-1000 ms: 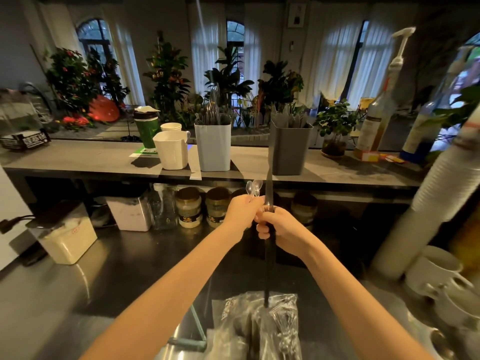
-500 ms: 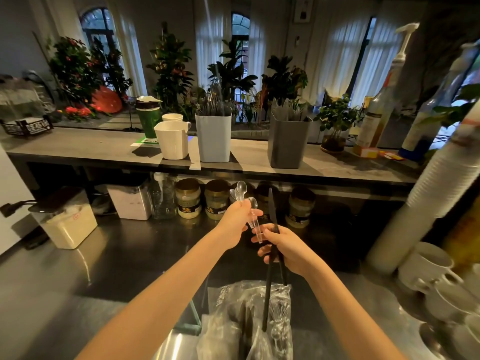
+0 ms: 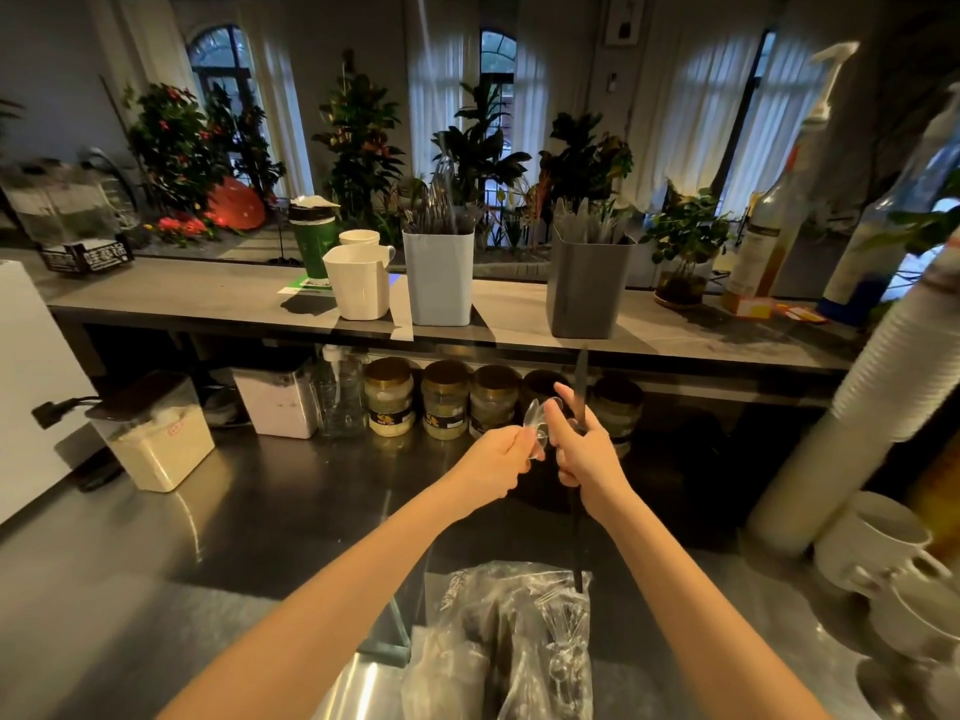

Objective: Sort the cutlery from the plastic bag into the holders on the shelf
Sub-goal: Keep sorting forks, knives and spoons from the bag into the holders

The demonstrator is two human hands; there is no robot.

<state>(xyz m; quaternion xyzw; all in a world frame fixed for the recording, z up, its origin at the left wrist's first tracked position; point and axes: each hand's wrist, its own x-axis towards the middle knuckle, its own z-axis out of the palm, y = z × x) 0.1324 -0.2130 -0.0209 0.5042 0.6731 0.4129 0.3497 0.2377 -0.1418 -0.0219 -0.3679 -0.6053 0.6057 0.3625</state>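
Observation:
My left hand (image 3: 500,456) pinches clear plastic spoons (image 3: 536,419) that stick up between both hands. My right hand (image 3: 586,449) grips a long black knife (image 3: 577,532) upright, its tip near the shelf edge and its lower end over the clear plastic bag (image 3: 511,636) of cutlery lying on the steel counter. On the shelf (image 3: 208,298) stand a white holder (image 3: 359,282), a light blue holder (image 3: 439,277) with dark cutlery, and a grey holder (image 3: 587,285) with pale cutlery.
Jars (image 3: 444,407) and storage boxes (image 3: 156,433) sit under the shelf. A green cup (image 3: 311,241), a potted plant (image 3: 680,252) and pump bottles (image 3: 779,210) stand on the shelf. A tall stack of paper cups (image 3: 872,397) and white mugs (image 3: 883,553) are at right.
Both hands have come closer together, with the spoons now touching my right hand's fingers. The black knife has risen and stands more upright, its tip nearer the shelf.

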